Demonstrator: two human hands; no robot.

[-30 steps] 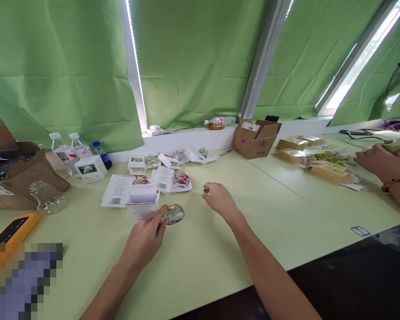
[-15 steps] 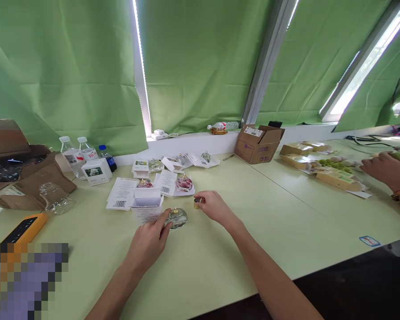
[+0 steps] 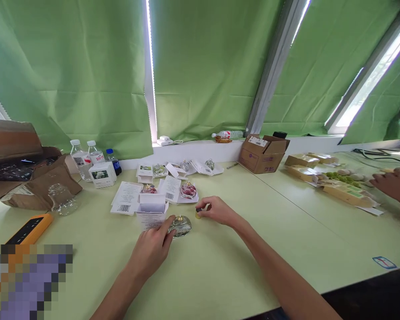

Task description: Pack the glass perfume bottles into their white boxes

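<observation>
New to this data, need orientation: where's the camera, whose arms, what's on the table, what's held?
No machine here: one camera worn on a person's head looks down at their own bare hands. The left hand steadies a round glass bottle on the pale green table. The right hand pinches a small gold cap beside it. Behind them sit an open white box and a pink bottle. The hand at far right belongs to another person.

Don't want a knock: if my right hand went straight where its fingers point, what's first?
Probably the round glass bottle that the left hand holds, just beyond the right hand and its small cap; depth is unclear.
</observation>
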